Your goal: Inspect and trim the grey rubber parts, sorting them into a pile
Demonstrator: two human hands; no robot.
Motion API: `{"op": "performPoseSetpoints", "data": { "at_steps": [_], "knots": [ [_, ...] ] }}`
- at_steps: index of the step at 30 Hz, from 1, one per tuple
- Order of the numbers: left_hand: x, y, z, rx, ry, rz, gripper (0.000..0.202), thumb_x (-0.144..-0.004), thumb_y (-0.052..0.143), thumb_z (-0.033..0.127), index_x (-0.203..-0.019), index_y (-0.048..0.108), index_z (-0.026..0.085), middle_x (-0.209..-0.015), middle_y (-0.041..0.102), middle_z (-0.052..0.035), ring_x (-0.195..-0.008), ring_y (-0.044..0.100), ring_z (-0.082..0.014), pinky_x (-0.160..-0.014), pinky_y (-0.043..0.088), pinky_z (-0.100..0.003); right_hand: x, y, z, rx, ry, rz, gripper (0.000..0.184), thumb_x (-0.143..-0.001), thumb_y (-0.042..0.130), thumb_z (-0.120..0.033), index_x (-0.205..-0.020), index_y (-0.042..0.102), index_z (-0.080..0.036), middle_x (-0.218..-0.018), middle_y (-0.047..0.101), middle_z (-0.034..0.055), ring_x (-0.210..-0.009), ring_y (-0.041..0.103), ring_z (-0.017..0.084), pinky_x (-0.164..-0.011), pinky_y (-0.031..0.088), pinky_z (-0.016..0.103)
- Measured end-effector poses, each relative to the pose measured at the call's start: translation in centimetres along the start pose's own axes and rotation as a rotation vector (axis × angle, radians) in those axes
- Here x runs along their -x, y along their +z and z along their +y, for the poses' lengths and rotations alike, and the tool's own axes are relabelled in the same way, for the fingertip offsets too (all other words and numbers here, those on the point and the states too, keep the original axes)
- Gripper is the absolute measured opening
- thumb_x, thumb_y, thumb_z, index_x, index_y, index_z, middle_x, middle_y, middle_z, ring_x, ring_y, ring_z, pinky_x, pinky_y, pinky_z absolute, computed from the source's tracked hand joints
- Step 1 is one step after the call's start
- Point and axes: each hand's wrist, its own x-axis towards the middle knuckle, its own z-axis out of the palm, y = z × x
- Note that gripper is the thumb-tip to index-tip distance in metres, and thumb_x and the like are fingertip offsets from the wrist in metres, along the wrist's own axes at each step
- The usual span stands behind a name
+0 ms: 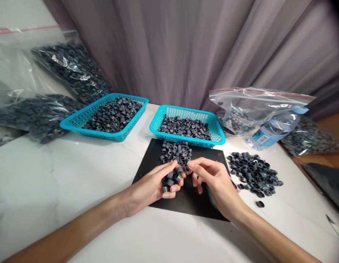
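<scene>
Several small dark grey plastic caps point(171, 178) lie in my left hand point(151, 188), its fingers curled up around them over a black mat point(193, 206). Close beside it, my right hand point(217, 179) pinches a single cap point(187, 167) between thumb and forefinger, its other fingers bent. Beyond both hands, a loose heap of the same caps point(176, 151) rests on the mat's far part. A turquoise basket point(185, 140) full of caps stands just behind that heap. Part of a pink-handled tool point(236, 184) shows beside my right hand, mostly hidden.
Another turquoise basket point(105, 136) of caps stands left. Clear bags of caps point(51, 111) lie at far left; a zip bag point(240, 117) and a water bottle point(277, 128) are at right. A cap pile point(255, 173) sits right of the mat. A grey curtain point(169, 54) hangs behind.
</scene>
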Motion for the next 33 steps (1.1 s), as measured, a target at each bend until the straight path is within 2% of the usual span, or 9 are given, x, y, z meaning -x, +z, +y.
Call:
{"op": "performPoseSetpoints", "data": {
  "at_steps": [5, 10, 13, 16, 19, 24, 29, 33],
  "knots": [
    [0.2, 0.1, 0.0, -0.062, 0.002, -0.009, 0.037, -0.094, 0.056, 0.051, -0.092, 0.061, 0.014, -0.077, 0.05, -0.0007, -0.065, 0.037, -0.0096, -0.055, 0.023, -0.024, 0.0, 0.0, 0.5, 0.067, -0.031, 0.065, 0.031, -0.085, 0.071, -0.048, -0.087, 0.075, -0.017, -0.057, 0.052, -0.003, -0.05, 0.045, 0.01, -0.042, 0.04, 0.021],
    [0.2, 0.1, -0.2, -0.1, 0.013, -0.04, 0.039, -0.096, 0.053, 0.052, -0.094, 0.06, 0.013, -0.08, 0.049, -0.0001, -0.066, 0.036, -0.0088, -0.057, 0.024, -0.024, 0.1, 0.3, 0.2, 0.149, -0.082, 0.038, 0.029, -0.087, 0.069, -0.047, -0.089, 0.078, -0.019, -0.07, 0.062, 0.0006, -0.053, 0.045, 0.009, -0.042, 0.038, 0.021],
    [0.1, 0.0, -0.3, -0.094, 0.017, -0.045, 0.039, -0.098, 0.049, 0.051, -0.095, 0.058, 0.014, -0.083, 0.05, -0.0006, -0.066, 0.036, -0.0081, -0.057, 0.023, -0.023, 0.2, 0.2, 0.0, 0.292, -0.182, 0.036, 0.025, -0.09, 0.068, -0.043, -0.084, 0.078, -0.021, -0.078, 0.067, 0.0028, -0.061, 0.052, 0.012, -0.047, 0.04, 0.023],
    [0.0, 0.0, -0.4, -0.088, 0.021, -0.031, 0.037, -0.098, 0.049, 0.05, -0.094, 0.058, 0.014, -0.083, 0.049, -0.0002, -0.066, 0.037, -0.0078, -0.057, 0.024, -0.023, 0.4, 0.3, -0.3, 0.451, -0.3, 0.048, 0.025, -0.094, 0.064, -0.039, -0.082, 0.078, -0.022, -0.08, 0.067, 0.0039, -0.07, 0.058, 0.015, -0.054, 0.042, 0.026],
    [-0.1, 0.1, -0.2, -0.077, 0.013, -0.009, 0.035, -0.097, 0.052, 0.049, -0.092, 0.058, 0.014, -0.08, 0.049, 0.0003, -0.066, 0.037, -0.0081, -0.057, 0.026, -0.022, 0.6, 0.3, -0.5, 0.575, -0.401, 0.055, 0.028, -0.098, 0.058, -0.035, -0.082, 0.077, -0.021, -0.08, 0.065, 0.0042, -0.067, 0.057, 0.014, -0.055, 0.042, 0.028],
    [0.0, 0.2, -0.1, -0.02, -0.005, 0.025, 0.034, -0.094, 0.059, 0.047, -0.09, 0.061, 0.013, -0.077, 0.047, 0.0, -0.066, 0.036, -0.0087, -0.055, 0.026, -0.021, 0.4, -0.1, 0.0, 0.674, -0.439, 0.136, 0.034, -0.102, 0.047, -0.034, -0.081, 0.07, -0.019, -0.083, 0.065, 0.0054, -0.07, 0.06, 0.015, -0.056, 0.043, 0.028],
    [0.0, -0.1, -0.4, 0.09, -0.02, 0.062, 0.034, -0.094, 0.059, 0.044, -0.088, 0.064, 0.011, -0.082, 0.049, -0.0023, -0.065, 0.037, -0.0081, -0.053, 0.028, -0.02, 0.6, -0.7, 1.9, 0.957, -0.576, 0.046, 0.027, -0.104, 0.044, -0.026, -0.093, 0.068, -0.019, -0.091, 0.065, 0.0069, -0.074, 0.063, 0.015, -0.066, 0.048, 0.028],
    [0.1, -0.3, -0.1, 0.049, 0.011, 0.11, 0.035, -0.093, 0.059, 0.047, -0.088, 0.065, 0.012, -0.08, 0.049, -0.0015, -0.064, 0.038, -0.0082, -0.052, 0.029, -0.02, 0.7, -0.5, 3.3, 1.154, -0.673, -0.013, 0.024, -0.103, 0.045, -0.022, -0.09, 0.065, -0.019, -0.09, 0.066, 0.0058, -0.072, 0.062, 0.014, -0.063, 0.046, 0.026]
  ]
}}
